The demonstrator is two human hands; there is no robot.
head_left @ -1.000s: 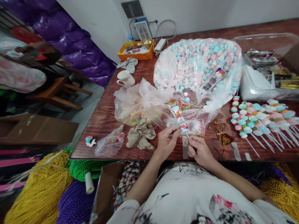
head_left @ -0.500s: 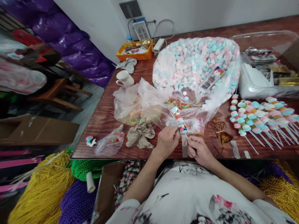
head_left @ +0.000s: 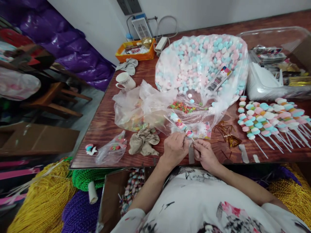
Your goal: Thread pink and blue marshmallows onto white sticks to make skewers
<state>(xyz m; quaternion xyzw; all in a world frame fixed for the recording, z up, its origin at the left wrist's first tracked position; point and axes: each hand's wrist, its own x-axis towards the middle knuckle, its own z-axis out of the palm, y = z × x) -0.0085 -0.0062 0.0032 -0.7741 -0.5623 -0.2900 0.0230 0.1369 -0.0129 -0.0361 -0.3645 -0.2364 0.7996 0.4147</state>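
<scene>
A marshmallow skewer in a clear printed wrapper slants up and left from between my hands. My left hand is closed around the wrapper's lower part, fingertips pinched near its bottom end. My right hand pinches the white stick just below the wrapper. Beyond the skewer, small colourful gummy candies lie on the opened plastic of a big bag of pastel marshmallows. A crumpled beige cloth rests left of my left hand.
Finished-looking marshmallow skewers lie in a row at right, near gold twist ties. Behind them stands a clear plastic tub. A white mug and an orange tray are at the back left. Coloured cord bundles sit below the table edge.
The skewer now leans further left, and its lower wrapper end looks more gathered between my fingers. Both hands keep their hold. The whole view has shifted slightly.
</scene>
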